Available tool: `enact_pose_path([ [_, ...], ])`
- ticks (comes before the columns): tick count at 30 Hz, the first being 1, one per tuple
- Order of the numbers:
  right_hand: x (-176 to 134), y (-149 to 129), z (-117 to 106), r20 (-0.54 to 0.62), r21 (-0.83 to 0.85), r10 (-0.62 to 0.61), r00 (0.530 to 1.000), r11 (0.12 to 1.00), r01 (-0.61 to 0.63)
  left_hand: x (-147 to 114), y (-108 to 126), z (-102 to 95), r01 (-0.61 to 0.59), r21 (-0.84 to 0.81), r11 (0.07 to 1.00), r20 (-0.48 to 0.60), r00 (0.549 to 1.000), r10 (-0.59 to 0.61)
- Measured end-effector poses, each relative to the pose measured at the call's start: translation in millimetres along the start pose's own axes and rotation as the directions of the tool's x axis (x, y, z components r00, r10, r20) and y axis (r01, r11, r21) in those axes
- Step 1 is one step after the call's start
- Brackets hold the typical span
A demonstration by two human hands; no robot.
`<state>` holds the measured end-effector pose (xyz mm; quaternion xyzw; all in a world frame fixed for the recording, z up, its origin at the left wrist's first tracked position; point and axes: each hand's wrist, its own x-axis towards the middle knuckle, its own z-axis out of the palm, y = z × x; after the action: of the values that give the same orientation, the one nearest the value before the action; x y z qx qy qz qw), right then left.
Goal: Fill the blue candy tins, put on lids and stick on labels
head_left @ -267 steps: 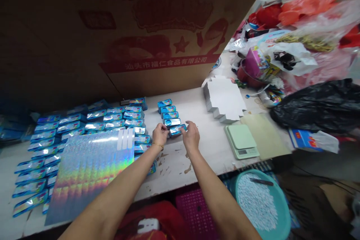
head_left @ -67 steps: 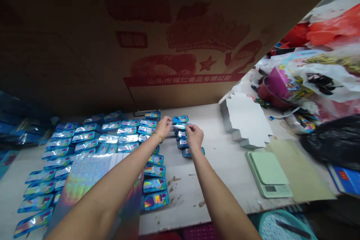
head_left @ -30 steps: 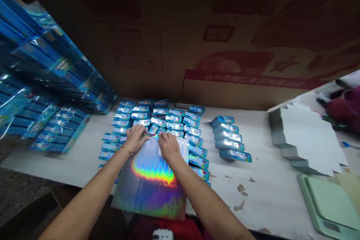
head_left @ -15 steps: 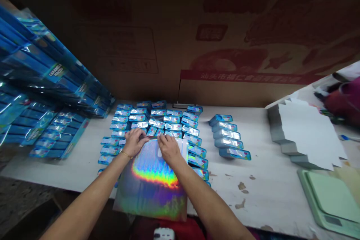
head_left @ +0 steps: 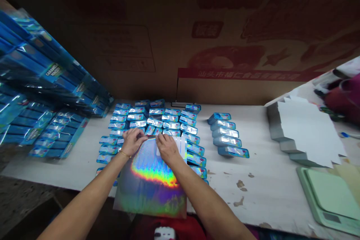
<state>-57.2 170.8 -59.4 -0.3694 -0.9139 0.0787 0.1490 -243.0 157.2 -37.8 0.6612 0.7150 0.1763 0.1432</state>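
A shiny holographic plastic sheet (head_left: 154, 180) with a rainbow sheen hangs toward me, its lower part past the table's front edge. I cannot tell whether it is a flat sheet or a bag. My left hand (head_left: 133, 142) pinches its top edge at the left, fingers closed. Close beside it, my right hand (head_left: 168, 148) grips the same edge with closed fingers. Under and beyond the sheet stand rows of small blue packs (head_left: 171, 118) with shiny tops. The sheet and my hands hide some of them.
A short row of similar blue packs (head_left: 228, 141) stands to the right. Farther right are a stack of white-topped card (head_left: 308, 131) and a pale green scale (head_left: 332, 195). Wrapped blue boxes (head_left: 53, 71) are piled at the left. A large cardboard box (head_left: 168, 45) walls off the back.
The view has shifted slightly. Both hands keep their hold on the holographic plastic sheet, with hardly any movement.
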Motion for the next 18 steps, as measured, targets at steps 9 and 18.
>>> enact_pose_path([
  [9,4,-3,-6,-0.060,0.072,0.168,0.984,0.984,-0.164,-1,5,-8.2,-0.030,-0.083,0.996,-0.021,0.999,0.028],
  [18,-6,8,-2,-0.064,0.023,-0.042,0.997,0.999,0.044,4,1,-5.5,0.095,-0.290,0.952,0.110,0.992,-0.066],
])
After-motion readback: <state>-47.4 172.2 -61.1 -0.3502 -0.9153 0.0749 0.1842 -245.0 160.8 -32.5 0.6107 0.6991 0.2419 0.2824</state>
